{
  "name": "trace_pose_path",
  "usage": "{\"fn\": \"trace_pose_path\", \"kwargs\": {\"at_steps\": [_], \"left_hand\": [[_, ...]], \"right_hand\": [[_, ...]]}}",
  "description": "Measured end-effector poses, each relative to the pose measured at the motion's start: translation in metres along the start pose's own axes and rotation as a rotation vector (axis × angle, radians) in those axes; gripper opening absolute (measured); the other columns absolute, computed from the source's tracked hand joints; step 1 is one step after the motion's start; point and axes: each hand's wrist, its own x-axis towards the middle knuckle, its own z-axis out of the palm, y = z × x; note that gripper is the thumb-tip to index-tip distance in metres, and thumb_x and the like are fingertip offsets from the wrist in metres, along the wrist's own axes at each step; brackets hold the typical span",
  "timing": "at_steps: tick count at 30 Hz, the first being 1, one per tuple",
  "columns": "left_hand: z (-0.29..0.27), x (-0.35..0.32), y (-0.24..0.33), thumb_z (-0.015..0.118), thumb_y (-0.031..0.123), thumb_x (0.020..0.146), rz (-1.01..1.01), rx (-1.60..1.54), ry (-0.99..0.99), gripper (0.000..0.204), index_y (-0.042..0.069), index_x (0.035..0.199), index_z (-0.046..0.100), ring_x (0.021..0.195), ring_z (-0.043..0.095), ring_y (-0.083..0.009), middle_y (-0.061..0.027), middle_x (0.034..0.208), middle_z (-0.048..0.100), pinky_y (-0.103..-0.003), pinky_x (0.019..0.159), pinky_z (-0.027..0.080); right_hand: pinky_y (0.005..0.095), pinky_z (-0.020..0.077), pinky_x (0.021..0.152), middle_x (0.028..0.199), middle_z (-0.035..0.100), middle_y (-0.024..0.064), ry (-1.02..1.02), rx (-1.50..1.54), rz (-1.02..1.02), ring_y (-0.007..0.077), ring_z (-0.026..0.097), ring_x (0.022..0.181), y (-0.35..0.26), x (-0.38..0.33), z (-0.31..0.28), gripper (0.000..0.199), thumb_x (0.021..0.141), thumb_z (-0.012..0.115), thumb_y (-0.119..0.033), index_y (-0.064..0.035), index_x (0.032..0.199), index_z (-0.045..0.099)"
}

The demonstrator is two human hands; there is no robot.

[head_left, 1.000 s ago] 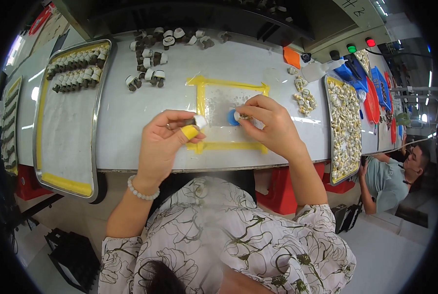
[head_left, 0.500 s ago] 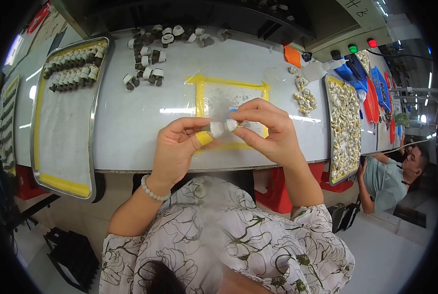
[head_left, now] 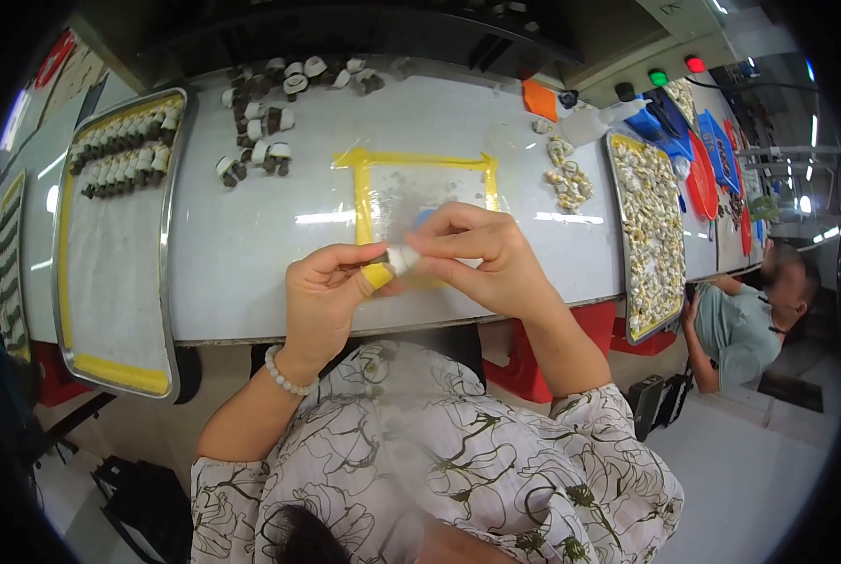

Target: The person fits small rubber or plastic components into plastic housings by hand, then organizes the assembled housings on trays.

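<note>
Above the taped work area, my left hand (head_left: pixel 324 287) pinches a small white part with a dark end (head_left: pixel 400 259) between thumb and fingers. Yellow tape wraps the left thumb, and a pale bead bracelet (head_left: pixel 290 372) circles that wrist. My right hand (head_left: pixel 486 258) meets it from the right, its thumb and fingers closed at the white end. Something small and white is between those fingertips, blurred and mostly covered. Just behind the right fingers shows a blue spot (head_left: pixel 424 217). Yellow tape (head_left: pixel 364 202) frames the sheet under my hands.
At left, a metal tray (head_left: pixel 168 254) holds rows of white-and-dark parts. More lie loose (head_left: pixel 272 120) at the back. On the right are a pile of small yellowish-white pieces (head_left: pixel 569 180), a full tray of them (head_left: pixel 648 240), and a white bottle (head_left: pixel 585 125). A person (head_left: pixel 735 324) sits far right.
My hands have come together: the right-hand piece, apart from the left-hand part before, now meets it. The whole view has shifted slightly.
</note>
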Motion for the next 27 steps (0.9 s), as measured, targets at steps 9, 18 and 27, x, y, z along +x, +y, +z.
{"fn": "trace_pose_path", "kwargs": {"at_steps": [9,18,27], "left_hand": [[0.001,0.0,0.018,0.058,-0.006,0.083,-0.102,0.068,-0.002,0.022,-0.006,0.104,0.056,0.08,0.064,-0.0186,-0.0136,0.095,0.063,-0.028,0.073,0.054],[-0.1,-0.026,0.135,0.054,-0.007,0.079,0.38,0.678,0.473,0.03,-0.004,0.109,0.053,0.09,0.057,-0.0126,-0.0075,0.1,0.059,-0.023,0.076,0.047],[-0.263,0.004,0.215,0.057,-0.002,0.078,0.538,1.088,0.826,0.027,-0.004,0.105,0.061,0.077,0.057,-0.0071,-0.0053,0.091,0.064,-0.019,0.07,0.045]], "right_hand": [[0.0295,0.0479,0.071,0.089,0.064,0.0104,0.041,-0.118,0.026,0.0216,0.061,0.08,0.014,-0.007,-0.024,0.022,0.076,0.067,-0.005,-0.0001,0.098,0.067],[0.0379,0.047,0.071,0.087,0.064,0.0121,0.474,-1.017,0.387,0.0305,0.06,0.083,0.078,-0.003,-0.116,0.026,0.075,0.068,-0.022,-0.0045,0.092,0.062],[0.0354,0.0462,0.069,0.082,0.062,0.0097,0.479,-0.865,0.235,0.0254,0.058,0.078,0.066,0.0,-0.089,0.022,0.076,0.065,-0.014,-0.0032,0.094,0.063]]}}
